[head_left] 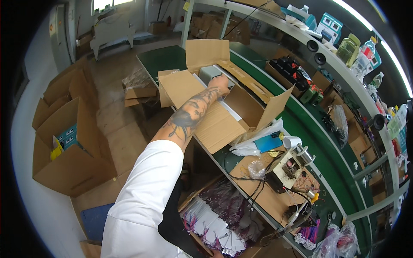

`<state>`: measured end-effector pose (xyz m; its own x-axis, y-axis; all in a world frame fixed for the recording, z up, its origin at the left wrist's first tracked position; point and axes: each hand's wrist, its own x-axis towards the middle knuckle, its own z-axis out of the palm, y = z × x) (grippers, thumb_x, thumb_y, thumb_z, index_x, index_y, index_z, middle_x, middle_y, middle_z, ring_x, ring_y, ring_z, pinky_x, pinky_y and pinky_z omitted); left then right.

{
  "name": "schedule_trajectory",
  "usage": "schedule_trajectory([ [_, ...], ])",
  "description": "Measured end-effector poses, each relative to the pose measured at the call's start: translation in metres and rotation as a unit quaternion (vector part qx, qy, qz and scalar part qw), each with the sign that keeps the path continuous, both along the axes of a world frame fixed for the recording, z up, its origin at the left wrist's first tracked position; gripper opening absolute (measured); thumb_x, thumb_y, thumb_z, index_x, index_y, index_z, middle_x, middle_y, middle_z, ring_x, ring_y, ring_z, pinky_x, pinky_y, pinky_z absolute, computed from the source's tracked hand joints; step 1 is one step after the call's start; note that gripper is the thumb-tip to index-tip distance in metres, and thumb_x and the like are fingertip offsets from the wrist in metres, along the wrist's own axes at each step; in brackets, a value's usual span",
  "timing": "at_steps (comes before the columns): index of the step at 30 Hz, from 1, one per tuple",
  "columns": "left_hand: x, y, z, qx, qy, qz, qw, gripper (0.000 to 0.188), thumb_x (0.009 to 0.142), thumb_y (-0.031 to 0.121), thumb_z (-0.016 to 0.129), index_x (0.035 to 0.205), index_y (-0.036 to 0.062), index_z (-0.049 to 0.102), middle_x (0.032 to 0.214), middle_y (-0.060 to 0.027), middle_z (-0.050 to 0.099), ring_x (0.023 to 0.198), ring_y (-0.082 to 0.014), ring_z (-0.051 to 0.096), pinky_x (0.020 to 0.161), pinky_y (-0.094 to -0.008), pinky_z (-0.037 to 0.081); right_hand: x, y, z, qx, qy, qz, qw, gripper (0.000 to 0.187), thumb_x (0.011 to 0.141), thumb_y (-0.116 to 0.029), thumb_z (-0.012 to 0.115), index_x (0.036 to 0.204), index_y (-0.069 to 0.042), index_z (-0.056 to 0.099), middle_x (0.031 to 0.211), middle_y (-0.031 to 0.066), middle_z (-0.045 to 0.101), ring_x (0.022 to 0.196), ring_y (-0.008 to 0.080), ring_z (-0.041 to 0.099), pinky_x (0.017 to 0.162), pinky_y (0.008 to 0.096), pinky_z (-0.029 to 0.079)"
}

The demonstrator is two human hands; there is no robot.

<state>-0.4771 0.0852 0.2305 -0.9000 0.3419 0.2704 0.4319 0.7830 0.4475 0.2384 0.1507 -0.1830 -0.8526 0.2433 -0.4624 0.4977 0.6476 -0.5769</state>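
My left hand (220, 84), on a tattooed forearm with a white sleeve, reaches into an open cardboard carton (217, 129) with its flaps spread. Its fingers curl over the edge of a light grey box (210, 73) at the far left end inside the carton; the fingertips are partly hidden. The near right part of the carton's inside shows bare brown cardboard. A sliver of what looks like my right hand (217, 254) shows at the bottom edge, beside a carton of white packets with purple wires (215, 223). Its fingers cannot be made out.
The carton stands on a green-topped bench (161, 60). Right of it are a blue pouch (267, 143) and a small machine (287, 167) with cables. Large cartons (64, 167) stand on the floor at left. A shelf frame (365, 69) with bottles curves along the right.
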Motion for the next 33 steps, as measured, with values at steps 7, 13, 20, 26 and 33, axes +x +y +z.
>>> schedule_trajectory([
  [7, 0.011, -0.008, 0.026, 0.050, -0.026, 0.053, 0.997, 0.055, 0.066, 0.011, 0.061, 0.116, -0.0068, 0.046, 0.111, -0.0267, 0.057, 0.106, -0.0388, 0.056, 0.091, -0.0402, 0.046, -0.014, -0.012, 0.011, -0.006, -0.006, -0.016, 1.000, 0.041, 0.077, -0.015, 0.057, 0.117, -0.009, 0.057, 0.084, 0.0160, 0.061, 0.072, 0.0313, 0.058, 0.062, 0.0406, 0.048],
  [13, 0.002, -0.040, 0.033, 0.083, 0.022, 0.058, 0.995, 0.055, 0.068, 0.010, 0.058, 0.118, -0.0073, 0.042, 0.112, -0.0277, 0.056, 0.107, -0.0404, 0.054, 0.091, -0.0417, 0.045, -0.028, -0.018, 0.042, -0.018, -0.074, -0.025, 0.997, 0.046, 0.076, -0.010, 0.052, 0.122, -0.010, 0.052, 0.108, 0.0200, 0.055, 0.100, 0.0331, 0.051, 0.086, 0.0404, 0.041],
  [20, 0.001, -0.038, 0.034, 0.117, -0.020, 0.067, 0.991, 0.062, 0.064, 0.014, 0.068, 0.118, -0.0050, 0.045, 0.110, -0.0262, 0.058, 0.105, -0.0400, 0.055, 0.090, -0.0399, 0.045, -0.026, -0.013, 0.042, -0.005, -0.070, -0.026, 0.997, 0.050, 0.075, -0.007, 0.049, 0.125, -0.010, 0.050, 0.117, 0.0200, 0.052, 0.111, 0.0329, 0.048, 0.094, 0.0396, 0.038],
  [26, -0.006, -0.069, 0.065, 0.347, -0.176, 0.051, 0.920, 0.045, 0.064, 0.010, 0.076, 0.104, -0.0022, 0.059, 0.099, -0.0161, 0.064, 0.094, -0.0320, 0.061, 0.080, -0.0434, 0.049, -0.029, -0.013, 0.022, 0.000, -0.064, -0.010, 0.998, 0.039, 0.081, -0.019, 0.058, 0.118, -0.008, 0.054, 0.096, 0.0184, 0.058, 0.091, 0.0300, 0.056, 0.079, 0.0389, 0.044],
  [33, 0.122, -0.110, 0.115, 0.398, -0.290, -0.232, 0.839, 0.048, 0.072, 0.005, 0.073, 0.112, -0.0043, 0.048, 0.104, -0.0143, 0.059, 0.098, -0.0251, 0.061, 0.083, -0.0374, 0.052, -0.067, -0.055, 0.115, -0.371, 0.206, -0.293, 0.857, 0.032, 0.087, -0.015, 0.062, 0.114, 0.000, 0.054, 0.103, 0.0127, 0.061, 0.093, 0.0202, 0.059, 0.081, 0.0307, 0.049],
])
